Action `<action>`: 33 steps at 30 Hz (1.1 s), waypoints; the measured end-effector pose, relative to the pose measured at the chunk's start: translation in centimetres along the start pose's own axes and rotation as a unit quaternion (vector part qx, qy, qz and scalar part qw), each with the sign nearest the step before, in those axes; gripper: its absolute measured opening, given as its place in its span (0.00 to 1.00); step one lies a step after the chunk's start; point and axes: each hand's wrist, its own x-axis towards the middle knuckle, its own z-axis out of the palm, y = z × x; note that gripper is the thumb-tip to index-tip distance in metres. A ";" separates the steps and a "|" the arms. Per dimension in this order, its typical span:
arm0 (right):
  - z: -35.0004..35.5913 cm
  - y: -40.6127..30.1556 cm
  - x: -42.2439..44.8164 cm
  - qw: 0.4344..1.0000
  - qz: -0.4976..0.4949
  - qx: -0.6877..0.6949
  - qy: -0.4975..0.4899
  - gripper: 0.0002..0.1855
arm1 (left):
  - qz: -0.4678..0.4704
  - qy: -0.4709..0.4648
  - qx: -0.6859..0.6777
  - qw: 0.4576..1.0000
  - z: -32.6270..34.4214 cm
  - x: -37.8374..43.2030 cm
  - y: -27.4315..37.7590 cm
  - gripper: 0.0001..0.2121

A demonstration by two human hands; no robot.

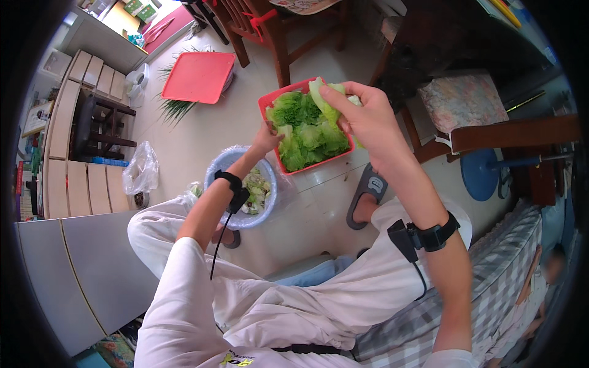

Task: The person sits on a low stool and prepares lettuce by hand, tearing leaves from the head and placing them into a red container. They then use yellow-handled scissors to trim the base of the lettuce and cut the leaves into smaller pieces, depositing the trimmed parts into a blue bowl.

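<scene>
Pale green lettuce leaves [322, 102] are pinched in my right hand [368, 112], raised over the right side of a red plastic basket [294, 171]. Green lettuce [313, 140] fills that basket on the floor. At its left rim is my left hand [266, 139], its fingers over the edge beside the leaves; whether they grip anything is unclear. Under my left forearm stands a light blue bucket [272, 195] lined with clear plastic, holding vegetable scraps [256, 191].
A red lid or tray [199, 77] lies over long green stalks [177, 110] on the floor. Wooden chairs [280, 50] stand beyond the basket. To the left are a dark stool [110, 124] and a clear plastic bag [141, 168]. A person [529, 294] is on the checked bed [487, 276] at right.
</scene>
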 end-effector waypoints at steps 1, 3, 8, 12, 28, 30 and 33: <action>0.3 -0.2 0.0 1.000 0.004 0.010 -0.004 0.18 | 0.060 0.064 0.088 0.992 0.3 0.3 -2.4 0.30; 1.2 -1.0 -0.1 1.000 0.011 0.028 -0.008 0.15 | 0.179 0.178 0.263 0.931 0.9 0.6 -6.2 0.33; -0.9 -1.3 0.5 1.000 -0.021 0.015 0.017 0.22 | 0.272 0.074 0.423 0.861 5.1 -1.1 -0.1 0.31; 0.9 -2.2 0.7 0.999 -0.020 0.039 0.008 0.16 | 0.181 -0.001 0.439 0.880 4.3 0.2 -3.8 0.26; 2.7 2.1 1.2 0.995 0.059 -0.037 -0.076 0.20 | 0.083 -0.157 -0.346 0.921 -6.5 -16.2 15.7 0.23; 4.7 2.3 0.8 0.993 0.064 -0.045 -0.083 0.17 | 0.086 -0.168 -0.361 0.913 -10.1 -19.5 16.9 0.20; 5.7 3.3 0.8 0.994 0.064 -0.054 -0.075 0.16 | 0.097 -0.176 -0.336 0.920 -11.1 -20.7 16.8 0.17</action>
